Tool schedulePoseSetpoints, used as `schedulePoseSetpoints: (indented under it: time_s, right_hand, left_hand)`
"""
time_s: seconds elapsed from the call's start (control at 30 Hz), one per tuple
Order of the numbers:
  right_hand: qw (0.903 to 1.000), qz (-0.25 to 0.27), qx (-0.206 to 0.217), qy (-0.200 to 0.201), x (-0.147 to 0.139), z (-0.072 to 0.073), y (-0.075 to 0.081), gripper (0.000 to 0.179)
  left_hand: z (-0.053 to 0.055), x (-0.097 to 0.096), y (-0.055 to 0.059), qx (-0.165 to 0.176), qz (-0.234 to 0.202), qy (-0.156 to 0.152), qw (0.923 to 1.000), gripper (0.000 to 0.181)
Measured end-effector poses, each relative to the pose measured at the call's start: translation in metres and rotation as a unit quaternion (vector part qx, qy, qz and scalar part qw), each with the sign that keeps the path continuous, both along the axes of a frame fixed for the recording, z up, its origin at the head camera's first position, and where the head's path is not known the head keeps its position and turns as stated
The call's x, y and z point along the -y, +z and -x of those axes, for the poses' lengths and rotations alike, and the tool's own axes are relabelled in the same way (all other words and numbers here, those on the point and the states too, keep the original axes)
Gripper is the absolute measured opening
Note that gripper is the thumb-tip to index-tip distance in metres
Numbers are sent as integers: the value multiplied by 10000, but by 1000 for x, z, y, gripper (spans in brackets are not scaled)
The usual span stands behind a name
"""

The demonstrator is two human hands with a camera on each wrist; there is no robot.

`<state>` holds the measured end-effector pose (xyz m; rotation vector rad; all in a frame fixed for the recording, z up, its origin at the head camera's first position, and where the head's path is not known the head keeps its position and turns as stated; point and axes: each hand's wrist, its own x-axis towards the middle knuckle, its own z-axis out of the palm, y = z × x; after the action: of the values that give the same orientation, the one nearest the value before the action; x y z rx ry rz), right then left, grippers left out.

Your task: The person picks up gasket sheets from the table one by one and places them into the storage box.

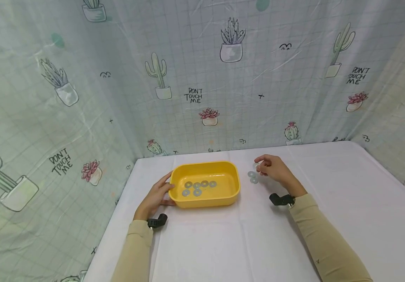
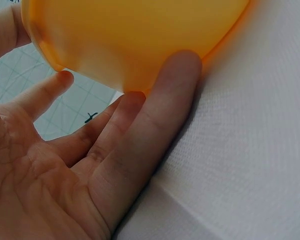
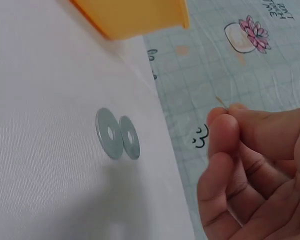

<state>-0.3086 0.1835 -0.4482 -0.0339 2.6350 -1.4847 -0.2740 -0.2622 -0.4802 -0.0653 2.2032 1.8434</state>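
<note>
A yellow plastic tray [image 1: 235, 184] stands on the white-covered table, with several flat grey washers [image 1: 197, 185] lying on its floor. My left hand [image 1: 155, 197] grips the tray's left end, a finger over the rim and the thumb low against the outer wall. The left wrist view has these fingers [image 2: 177, 75] spread around the tray wall [image 2: 115, 45]. To the tray's right, my right hand [image 1: 272, 167] is raised a little over the table. It pinches a washer [image 3: 220, 101] seen edge-on between thumb and index finger. Below it two washers [image 3: 109, 133] lie side by side on the cloth.
The white tablecloth [image 1: 202, 246] covers the table, whose back edge meets a hanging curtain [image 1: 188, 129] printed with cacti. Curtain also hangs at the left and right sides. A black wrist camera [image 1: 157, 221] is strapped on each wrist.
</note>
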Motion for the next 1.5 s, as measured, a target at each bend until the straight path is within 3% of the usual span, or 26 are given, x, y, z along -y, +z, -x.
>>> schedulePoseSetpoints:
  time_s: [0.47, 0.9, 1.2, 1.5]
  right_hand:
    - [9969, 454, -616, -166, 22, -9, 15, 31]
    - [9944, 843, -642, -57, 47, -21, 30, 32]
    - [9941, 889, -616, -66, 67, -25, 29, 30]
    - [9901, 1170, -724, 288, 90, -34, 28, 26]
  left_hand:
    - [0, 2, -1, 27, -62, -57, 10000, 60]
    - [0, 4, -2, 51, -62, -70, 9999, 61]
    - [0, 3, 0, 27, -32, -36, 10000, 60]
    - [0, 1, 1, 55, 55, -43, 10000, 60]
